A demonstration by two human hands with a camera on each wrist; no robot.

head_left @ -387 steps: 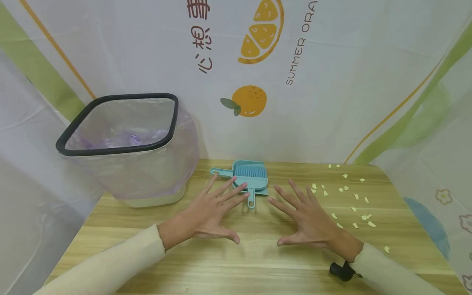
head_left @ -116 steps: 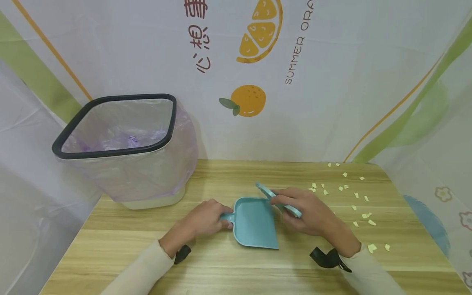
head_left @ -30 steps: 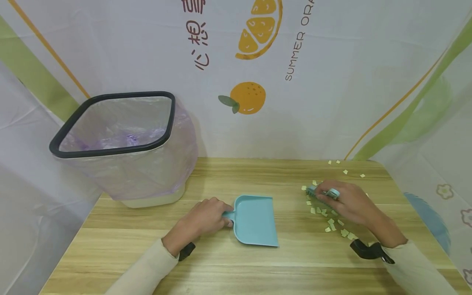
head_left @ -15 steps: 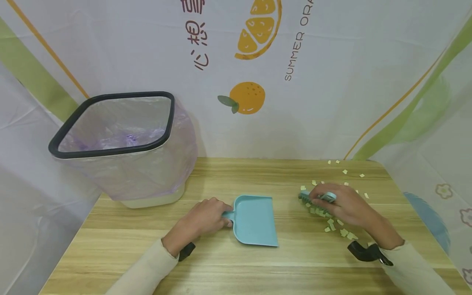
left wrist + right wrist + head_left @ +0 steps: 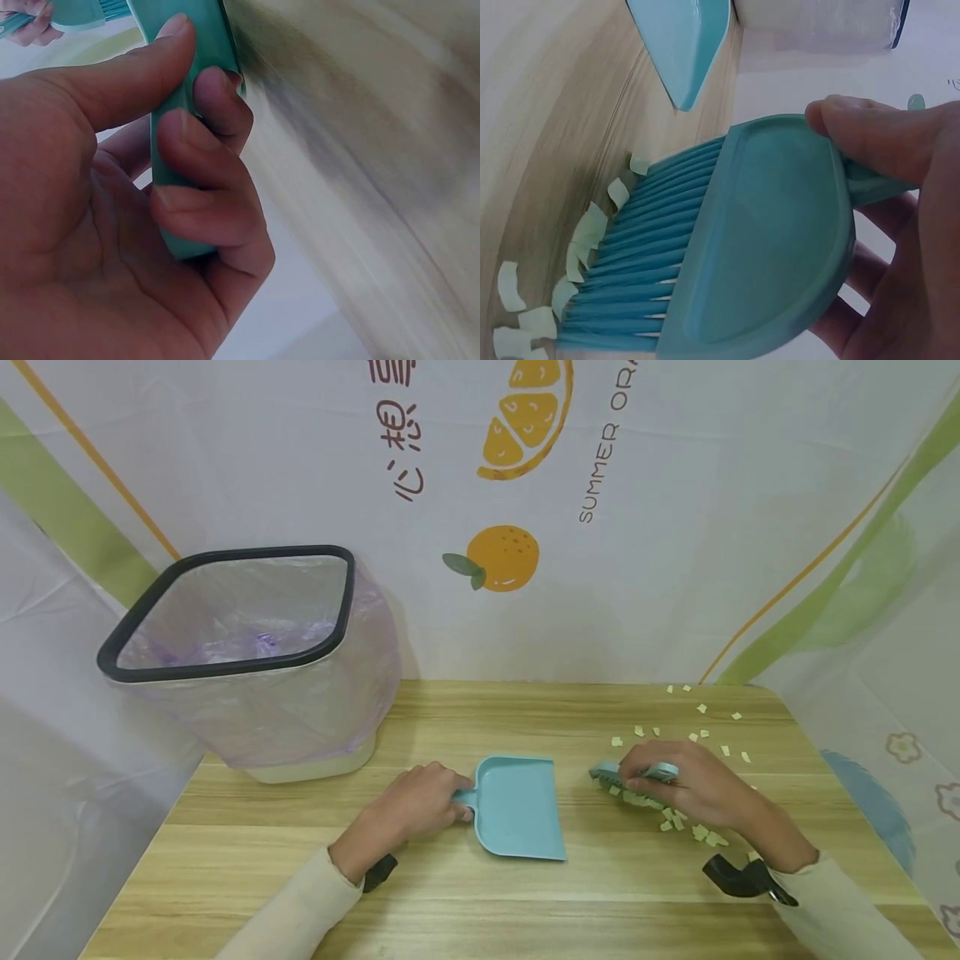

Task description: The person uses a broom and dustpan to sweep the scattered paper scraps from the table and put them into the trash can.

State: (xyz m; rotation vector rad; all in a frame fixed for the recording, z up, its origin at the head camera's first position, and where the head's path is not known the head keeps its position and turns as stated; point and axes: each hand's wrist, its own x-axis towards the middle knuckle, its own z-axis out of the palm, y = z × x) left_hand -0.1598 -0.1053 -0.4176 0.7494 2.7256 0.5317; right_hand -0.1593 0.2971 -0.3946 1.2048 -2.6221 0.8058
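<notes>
A light-blue dustpan [image 5: 517, 810] lies on the wooden table, its straight lip facing right. My left hand [image 5: 423, 802] grips its handle, and in the left wrist view the fingers curl round that handle [image 5: 176, 161]. To the right, my right hand [image 5: 686, 781] holds a small blue hand brush [image 5: 765, 225] by its handle. Its bristles [image 5: 645, 255] point down at the tabletop. Small pale-yellow paper scraps [image 5: 589, 229] lie along the bristle tips. More scraps [image 5: 701, 835] sit just below the right hand in the head view.
A bin [image 5: 322, 710] with a black rim and a thin clear-purple liner stands at the table's back left. Several loose scraps [image 5: 702, 708] are scattered at the table's [image 5: 480, 918] back right. A printed white curtain [image 5: 660, 527] hangs behind the table.
Over the last second the right hand and brush have moved left toward the dustpan, pushing scraps along. Earlier, both hands were spread empty, with brush and dustpan together. The left hand recently stays put.
</notes>
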